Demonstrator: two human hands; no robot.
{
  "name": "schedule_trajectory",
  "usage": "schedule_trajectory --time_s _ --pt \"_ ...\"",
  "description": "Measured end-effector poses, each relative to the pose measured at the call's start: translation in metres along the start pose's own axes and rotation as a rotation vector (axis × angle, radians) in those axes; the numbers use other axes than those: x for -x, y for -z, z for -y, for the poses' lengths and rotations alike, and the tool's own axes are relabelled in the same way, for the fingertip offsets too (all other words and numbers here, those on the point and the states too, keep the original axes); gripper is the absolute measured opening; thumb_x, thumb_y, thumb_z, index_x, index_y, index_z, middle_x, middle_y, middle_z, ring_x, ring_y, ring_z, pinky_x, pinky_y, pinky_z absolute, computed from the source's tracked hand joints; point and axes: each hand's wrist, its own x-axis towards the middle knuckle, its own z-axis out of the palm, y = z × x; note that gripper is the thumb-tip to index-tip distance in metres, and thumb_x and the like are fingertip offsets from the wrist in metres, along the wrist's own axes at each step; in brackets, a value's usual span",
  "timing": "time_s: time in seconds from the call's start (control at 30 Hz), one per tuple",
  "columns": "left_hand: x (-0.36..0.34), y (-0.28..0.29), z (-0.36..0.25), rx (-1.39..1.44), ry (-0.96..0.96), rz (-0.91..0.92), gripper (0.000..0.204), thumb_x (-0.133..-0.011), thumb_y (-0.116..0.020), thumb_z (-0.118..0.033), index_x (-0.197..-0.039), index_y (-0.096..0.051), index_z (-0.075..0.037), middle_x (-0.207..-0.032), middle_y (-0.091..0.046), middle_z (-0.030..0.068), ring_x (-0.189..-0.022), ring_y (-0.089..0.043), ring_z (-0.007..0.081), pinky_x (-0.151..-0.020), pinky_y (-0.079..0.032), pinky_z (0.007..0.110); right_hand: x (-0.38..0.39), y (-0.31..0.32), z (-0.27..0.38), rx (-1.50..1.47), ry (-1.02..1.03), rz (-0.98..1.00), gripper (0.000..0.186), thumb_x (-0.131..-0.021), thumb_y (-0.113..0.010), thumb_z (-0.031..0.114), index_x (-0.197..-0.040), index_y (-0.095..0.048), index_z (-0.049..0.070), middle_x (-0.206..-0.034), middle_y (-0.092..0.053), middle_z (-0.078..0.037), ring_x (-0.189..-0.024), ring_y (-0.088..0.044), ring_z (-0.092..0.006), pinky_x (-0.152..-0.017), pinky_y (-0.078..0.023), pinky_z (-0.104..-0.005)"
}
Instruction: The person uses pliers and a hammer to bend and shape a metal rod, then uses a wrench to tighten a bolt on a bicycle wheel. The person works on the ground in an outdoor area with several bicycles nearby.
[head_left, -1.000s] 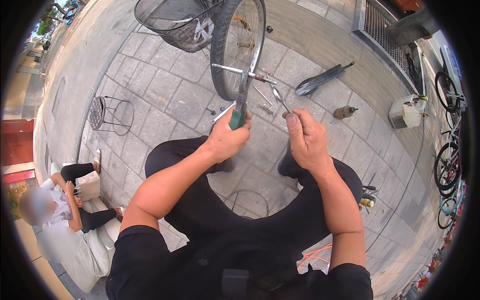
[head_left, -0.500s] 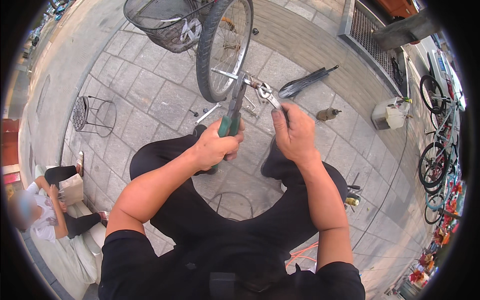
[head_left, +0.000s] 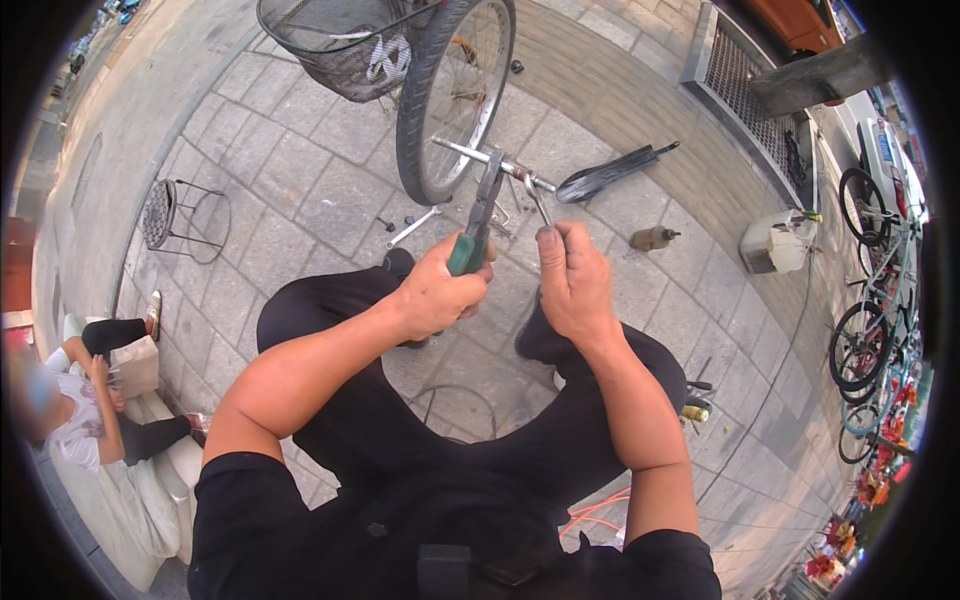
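Green-handled pliers [head_left: 484,215] sit in the closed grip of my left hand [head_left: 442,285]. Their jaws clamp a thin metal axle [head_left: 462,150] that lies crosswise in front of the bicycle wheel. My right hand [head_left: 578,285] is wrapped round a silver wrench [head_left: 538,203], its thumb laid along the handle. The wrench's head meets the axle to the right of the plier jaws; its exact fit there is too small to make out. Behind the axle stands a bicycle wheel [head_left: 409,140] with a black tyre.
A wire basket [head_left: 335,70] hangs beside the wheel. Another wrench [head_left: 412,228] and small parts lie on the paving below. A black mudguard [head_left: 615,173], a brown bottle [head_left: 655,238] and a white bucket [head_left: 775,243] are to the right. A stool [head_left: 160,215] and a seated person are left.
My right hand has swung slightly left and toward me, and the wrench has turned with it, now more edge-on. The pliers still hold the axle. The whole view has shifted slightly.
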Motion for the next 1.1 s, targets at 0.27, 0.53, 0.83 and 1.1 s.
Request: schedule_trajectory --time_s 0.27,0.53,0.83,1.1 --pt "-0.004 0.0 0.014 -0.19 -0.099 -0.094 0.025 -0.085 -0.058 0.001 -0.107 -0.05 -0.008 -0.088 -0.049 -0.0002 -0.069 -0.048 0.0113 -0.062 -0.044 0.032 0.011 -0.015 0.0 -0.137 -0.102 -0.025 0.031 -0.115 -0.057 0.029 -0.109 -0.063 -0.001 -0.073 -0.062 -0.012 -0.064 -0.062 -0.0224 -0.062 -0.049 -0.039" --pt "-0.01 0.019 0.022 -0.742 -0.373 -0.27 0.036 -0.088 -0.066 -0.01 -0.12 -0.051 -0.003 -0.09 -0.062 0.0176 -0.083 -0.063 0.0378 -0.078 -0.052 0.046 0.021 -0.005 0.046 -0.873 -0.659 0.151 0.031 -0.117 -0.052 0.034 -0.11 -0.059 0.004 -0.073 -0.042 0.004 -0.06 -0.039 -0.0073 -0.051 -0.035 -0.0266" --pt "-0.007 0.044 0.028 -1.143 -0.407 -0.376 0.041 -0.087 -0.067 -0.009 -0.123 -0.05 -0.001 -0.095 -0.066 0.0272 -0.093 -0.065 0.0524 -0.081 -0.051 0.057 0.007 0.052 0.071 -0.999 -0.771 0.265 0.044 -0.1 -0.055 0.004 -0.141 -0.051 -0.011 -0.09 -0.061 -0.008 -0.064 -0.053 -0.0107 -0.053 -0.048 -0.0309" --pt "0.008 0.026 0.022 -1.068 -0.335 -0.066 0.039 -0.086 -0.065 -0.007 -0.122 -0.051 -0.004 -0.096 -0.066 0.0272 -0.095 -0.065 0.0524 -0.085 -0.051 0.059 -0.03 0.081 0.025 -0.781 -0.444 0.001 0.03 -0.11 -0.068 0.027 -0.115 -0.068 -0.003 -0.062 -0.056 -0.004 -0.044 -0.045 -0.0086 -0.04 -0.034 -0.0262"
